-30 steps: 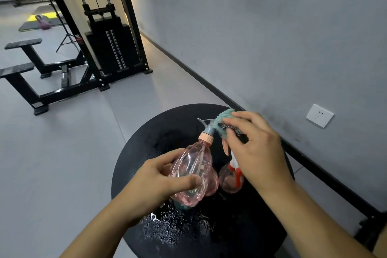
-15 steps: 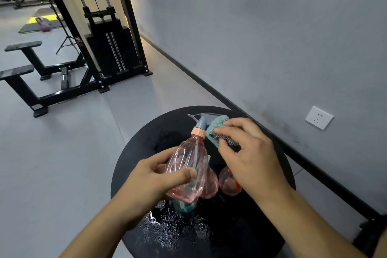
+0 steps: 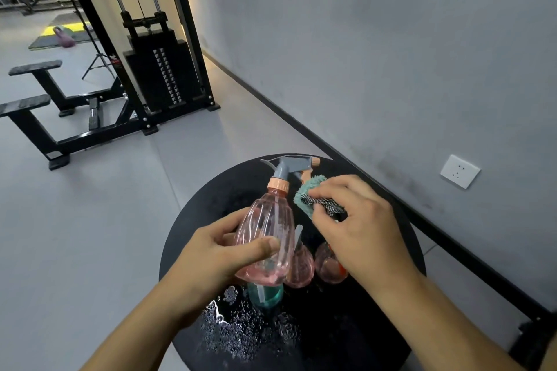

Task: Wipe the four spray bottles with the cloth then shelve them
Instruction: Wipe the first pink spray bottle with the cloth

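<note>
The left hand [image 3: 208, 259] grips a pink spray bottle [image 3: 266, 235] above the round black table [image 3: 193, 220], tilting it, probably to offer its neck. The right hand [image 3: 358, 229] pinches the bunched teal cloth [image 3: 310, 192] just beside that neck, ready to wipe.

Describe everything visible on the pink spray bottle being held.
The pink spray bottle is clear ribbed pink plastic with a peach collar, a grey trigger head and a peach nozzle tip. It is held above the round black table, roughly upright, leaning slightly. The left hand grips its body, thumb across the front. The cloth, pinched in the right hand, sits beside the neck; contact cannot be told.
</note>
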### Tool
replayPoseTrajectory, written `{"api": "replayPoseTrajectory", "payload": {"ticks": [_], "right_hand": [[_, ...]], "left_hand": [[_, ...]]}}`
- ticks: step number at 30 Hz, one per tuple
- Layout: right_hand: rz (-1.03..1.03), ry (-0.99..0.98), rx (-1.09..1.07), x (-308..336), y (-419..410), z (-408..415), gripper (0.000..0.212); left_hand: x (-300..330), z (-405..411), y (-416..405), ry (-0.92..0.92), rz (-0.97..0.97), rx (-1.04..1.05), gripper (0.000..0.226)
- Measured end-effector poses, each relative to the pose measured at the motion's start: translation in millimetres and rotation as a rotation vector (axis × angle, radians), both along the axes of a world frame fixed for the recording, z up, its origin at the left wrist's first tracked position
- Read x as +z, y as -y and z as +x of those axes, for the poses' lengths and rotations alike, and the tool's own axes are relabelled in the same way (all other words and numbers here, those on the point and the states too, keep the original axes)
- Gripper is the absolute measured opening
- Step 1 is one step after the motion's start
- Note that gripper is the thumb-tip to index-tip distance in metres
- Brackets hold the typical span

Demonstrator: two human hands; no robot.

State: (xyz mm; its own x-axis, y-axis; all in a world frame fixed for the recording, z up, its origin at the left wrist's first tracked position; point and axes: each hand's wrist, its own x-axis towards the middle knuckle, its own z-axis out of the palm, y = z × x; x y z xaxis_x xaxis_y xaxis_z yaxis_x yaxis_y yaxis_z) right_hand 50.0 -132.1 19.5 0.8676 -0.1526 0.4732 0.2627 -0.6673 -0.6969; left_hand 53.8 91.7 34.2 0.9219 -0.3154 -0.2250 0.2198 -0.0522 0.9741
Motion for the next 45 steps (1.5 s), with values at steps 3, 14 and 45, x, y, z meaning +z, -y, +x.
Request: {"api": "replayPoseTrajectory", "payload": {"ticks": [3, 14, 45], "right_hand": [[0.005, 0.057, -0.019, 2.6, -0.5, -0.5, 0.027], [0.084, 0.045, -0.003, 5.8, -1.7, -1.0, 0.026], [0.413, -0.261, 0.128, 21.6, 9.4, 3.0, 0.023]], "left_hand": [[0.1, -1.3, 0.5, 0.009, 0.012, -0.015, 0.049], [4.8, -2.9, -0.3, 0.018, 0.027, -0.013, 0.052], [4.3, 3.5, -12.8, -0.081, 0.039, 0.010, 0.050]]}}
